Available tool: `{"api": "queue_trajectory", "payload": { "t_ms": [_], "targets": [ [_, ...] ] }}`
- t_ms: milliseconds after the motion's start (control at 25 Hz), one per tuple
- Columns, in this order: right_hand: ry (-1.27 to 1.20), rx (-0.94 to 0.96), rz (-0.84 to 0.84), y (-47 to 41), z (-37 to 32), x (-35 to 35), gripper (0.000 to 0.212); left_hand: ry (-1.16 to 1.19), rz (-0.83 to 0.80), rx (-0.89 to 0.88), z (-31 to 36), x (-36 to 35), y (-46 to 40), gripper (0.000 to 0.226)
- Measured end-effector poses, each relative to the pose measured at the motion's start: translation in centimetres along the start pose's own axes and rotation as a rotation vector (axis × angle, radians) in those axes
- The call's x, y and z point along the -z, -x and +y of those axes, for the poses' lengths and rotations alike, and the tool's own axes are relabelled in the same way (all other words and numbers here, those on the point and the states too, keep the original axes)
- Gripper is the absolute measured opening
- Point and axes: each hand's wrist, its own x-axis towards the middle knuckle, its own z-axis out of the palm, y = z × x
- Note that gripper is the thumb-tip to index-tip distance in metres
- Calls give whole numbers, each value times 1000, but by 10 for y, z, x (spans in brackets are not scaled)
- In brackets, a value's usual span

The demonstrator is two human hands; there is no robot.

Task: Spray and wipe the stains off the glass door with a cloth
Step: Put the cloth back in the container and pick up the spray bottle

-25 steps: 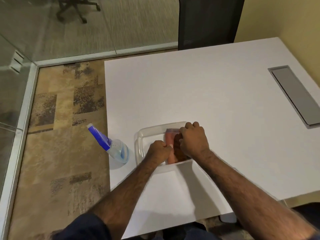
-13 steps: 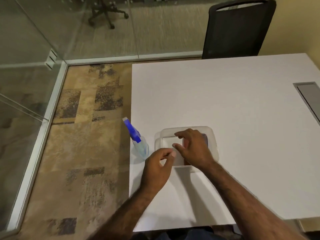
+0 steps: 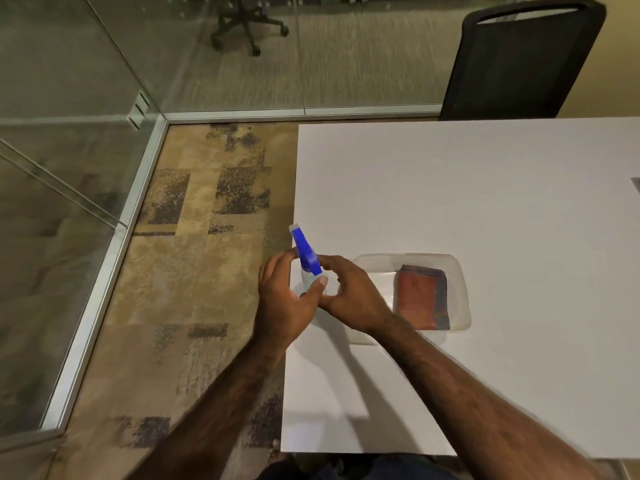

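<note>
While the glass wall [image 3: 62,161] is running down the far left side with its metal frame [image 3: 114,244] meeting the patchy tan carpet [image 3: 194,271], both hands are crowding round the spray bottle [image 3: 306,261] at the left edge of the white surface [image 3: 450,188]. Left hand [image 3: 285,299] is curling in from the left, thumb tip touching the clear body just under the blue trigger head; its grip is looking half closed, not fully clamped. Right hand [image 3: 349,296] is cupping the bottle from the right, fingers wrapping toward it, but I can't tell if that grip is actually tight. Just right of the hands a clear plastic tray [image 3: 462,292] is sitting on the surface, with the folded reddish cloth [image 3: 420,296] lying flat inside its right half, untouched. Black chair [image 3: 519,60] is sitting at the far right.
</note>
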Motion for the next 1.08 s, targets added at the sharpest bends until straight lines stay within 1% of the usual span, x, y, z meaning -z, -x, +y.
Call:
{"api": "queue_trajectory", "payload": {
  "t_ms": [80, 200, 320, 480, 640, 840, 880, 960, 1080],
  "targets": [
    [6, -21, 22, -3, -3, -6, 49, -12, 13, -46, 0, -2, -9, 50],
    [15, 5, 10, -2, -10, -1, 48, -3, 23, -25, 6, 2, -13, 43],
    [-48, 56, 49, 4, -18, 20, 44, 20, -3, -86, 26, 11, -18, 36],
    [-145, 112, 145, 21, -41, 63, 33, 79, -32, -163, 80, 27, -24, 39],
    [-165, 162, 195, 34, -60, 108, 32, 112, -49, -249, 126, 30, -31, 47],
    [-135, 117, 201, 41, -46, 139, 39, 176, -180, -212, 142, 10, -40, 61],
    [-131, 108, 199, 41, -39, 140, 38, 192, -204, -202, 141, 3, -41, 58],
    [-121, 80, 184, 41, -22, 139, 38, 195, -234, -184, 134, -10, -39, 42],
    [-126, 26, 149, 41, 7, 130, 38, 174, -271, -162, 119, -31, -31, 36]
  ]
}}
